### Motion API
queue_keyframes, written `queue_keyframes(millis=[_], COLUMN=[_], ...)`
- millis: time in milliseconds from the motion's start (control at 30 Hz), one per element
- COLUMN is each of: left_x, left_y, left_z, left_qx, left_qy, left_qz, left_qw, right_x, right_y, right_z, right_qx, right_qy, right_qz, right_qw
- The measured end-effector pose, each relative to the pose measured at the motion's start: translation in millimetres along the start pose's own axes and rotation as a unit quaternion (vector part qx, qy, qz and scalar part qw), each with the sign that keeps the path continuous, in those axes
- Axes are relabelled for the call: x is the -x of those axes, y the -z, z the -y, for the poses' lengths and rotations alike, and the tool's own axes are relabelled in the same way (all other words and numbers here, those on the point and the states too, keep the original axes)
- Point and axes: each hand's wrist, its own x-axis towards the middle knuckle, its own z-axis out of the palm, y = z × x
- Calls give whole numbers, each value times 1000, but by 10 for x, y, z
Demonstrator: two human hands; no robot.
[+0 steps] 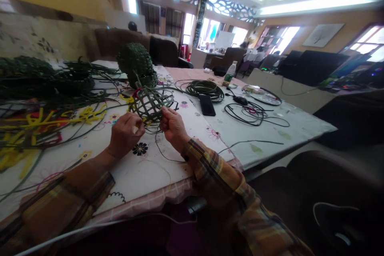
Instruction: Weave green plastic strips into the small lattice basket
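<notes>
An openwork lattice of green strips [151, 104] stands on the flowered tablecloth, in front of a dense, dark green woven piece [136, 64]. My right hand [173, 126] pinches the lattice at its right side, thumb and forefinger together on a strip. At the lower left of the lattice is my left hand [125, 133], its fingers curled and the thumb near the fingertips; whatever lies between them is too small to make out. Yellow strips show at the left edge and the base of the lattice. A thin dark strip hangs down between the hands.
Yellow strips [33, 122] and dark green bundles [39, 76] cover the left side. To the right lie a coil of green strip [204, 89], a black phone [207, 105], a bottle [230, 74] and a looped black cable [250, 113]. A white cable crosses below the table edge.
</notes>
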Motion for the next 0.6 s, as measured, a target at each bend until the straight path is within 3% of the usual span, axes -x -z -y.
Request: queue_keyframes(millis=[200, 267, 433, 600], left_x=[30, 8, -51, -48], left_y=[-36, -33, 19, 75], left_z=[-63, -72, 3, 63], left_qx=[-69, -69, -9, 43], left_qy=[63, 33, -113, -77], left_qz=[30, 22, 20, 27], left_qw=[995, 997, 993, 996], right_x=[5, 12, -1, -14], right_y=[-12, -16, 2, 22], right_z=[-50, -45, -23, -3], right_qx=[-4, -5, -1, -5], right_qy=[1, 2, -3, -19], right_qz=[-3, -5, -9, -1], right_qw=[1000, 1000, 1000, 1000])
